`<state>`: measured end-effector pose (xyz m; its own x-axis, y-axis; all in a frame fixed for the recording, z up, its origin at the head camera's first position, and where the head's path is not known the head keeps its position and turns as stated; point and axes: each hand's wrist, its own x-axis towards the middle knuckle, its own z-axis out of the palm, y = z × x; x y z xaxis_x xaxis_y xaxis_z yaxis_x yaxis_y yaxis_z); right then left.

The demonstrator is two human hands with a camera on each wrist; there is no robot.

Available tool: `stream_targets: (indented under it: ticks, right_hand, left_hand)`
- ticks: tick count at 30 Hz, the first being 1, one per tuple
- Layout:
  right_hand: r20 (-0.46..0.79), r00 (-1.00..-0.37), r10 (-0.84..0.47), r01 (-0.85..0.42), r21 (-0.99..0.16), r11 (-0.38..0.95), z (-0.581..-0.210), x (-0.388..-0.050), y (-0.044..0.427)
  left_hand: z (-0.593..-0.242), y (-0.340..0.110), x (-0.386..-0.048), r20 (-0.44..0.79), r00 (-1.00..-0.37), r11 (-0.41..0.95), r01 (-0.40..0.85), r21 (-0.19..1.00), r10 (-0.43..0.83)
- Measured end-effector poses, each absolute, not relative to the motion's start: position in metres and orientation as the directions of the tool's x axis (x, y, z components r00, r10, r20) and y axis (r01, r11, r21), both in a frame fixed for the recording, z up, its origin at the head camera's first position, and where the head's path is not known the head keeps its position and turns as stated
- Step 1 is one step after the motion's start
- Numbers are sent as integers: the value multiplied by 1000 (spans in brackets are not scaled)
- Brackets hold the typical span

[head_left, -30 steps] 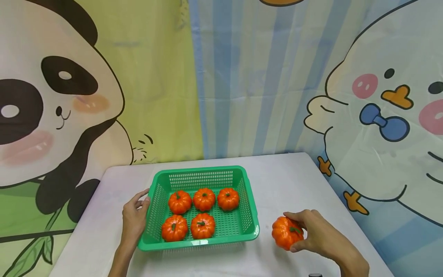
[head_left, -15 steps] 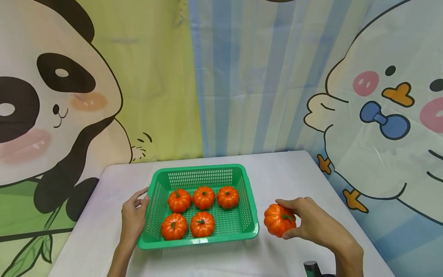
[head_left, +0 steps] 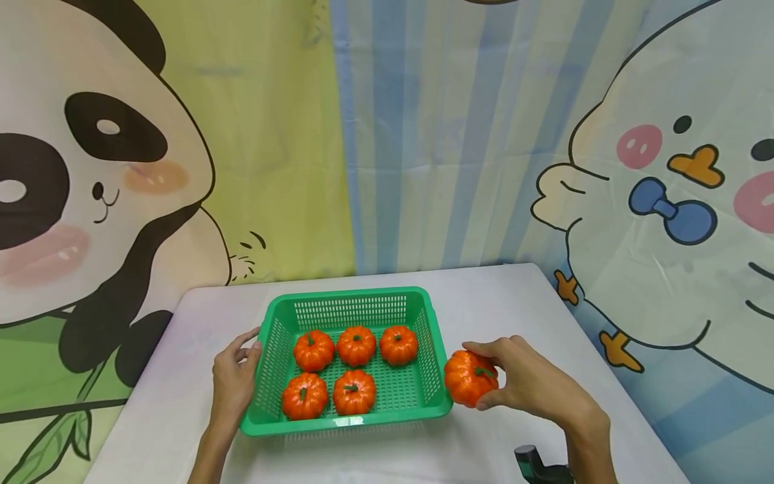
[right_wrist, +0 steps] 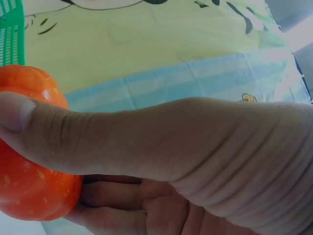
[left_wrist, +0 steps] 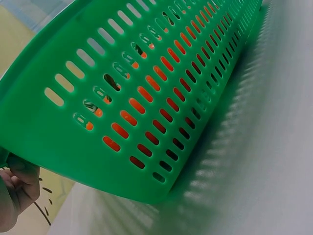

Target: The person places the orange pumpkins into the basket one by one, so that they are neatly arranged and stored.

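Note:
Several small orange pumpkins (head_left: 354, 392) with green stems sit in a green plastic basket (head_left: 338, 425) with slotted walls. My left hand (head_left: 232, 383) grips the basket's left rim; in the left wrist view its curled fingers (left_wrist: 27, 183) show at the rim, partly hidden. Between the thumb and fingers of my right hand (head_left: 526, 380) is another pumpkin (head_left: 468, 378), held up by the basket's right wall. From the head it overlaps that rim, and I cannot tell whether they touch. In the right wrist view the thumb (right_wrist: 58, 127) lies across this pumpkin (right_wrist: 36, 191).
The basket stands on a white-covered table (head_left: 484, 302). Behind it hangs a curtain (head_left: 417, 168) printed with a panda and a white bird. A dark, rounded device (head_left: 538, 465) shows beneath the right wrist.
My right hand has carried its pumpkin leftward and slightly upward in view, to the basket's right rim. The left hand, the basket and the pumpkins inside have stayed put.

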<state>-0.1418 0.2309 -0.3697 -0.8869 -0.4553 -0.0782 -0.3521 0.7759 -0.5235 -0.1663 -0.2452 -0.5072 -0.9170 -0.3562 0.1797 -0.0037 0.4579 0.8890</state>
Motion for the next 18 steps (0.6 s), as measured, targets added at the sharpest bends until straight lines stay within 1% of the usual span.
stream_targets:
  ticks: [5,10,18]
  right_hand:
    - [-55,-875,-482,-385,-525,759,-369,-142,221]
    - [-54,-850,-523,-416,-540,732,-370,-144,212]
    - [-45,-852,-522,-424,-525,738,-371,-146,201]
  left_hand:
    - [-510,-246,-166,191,-913,457,6,889,-360]
    - [-511,-245,-164,174,-914,455,-12,890,-365]
    - [-507,-245,-166,186,-913,455,0,890,-364]
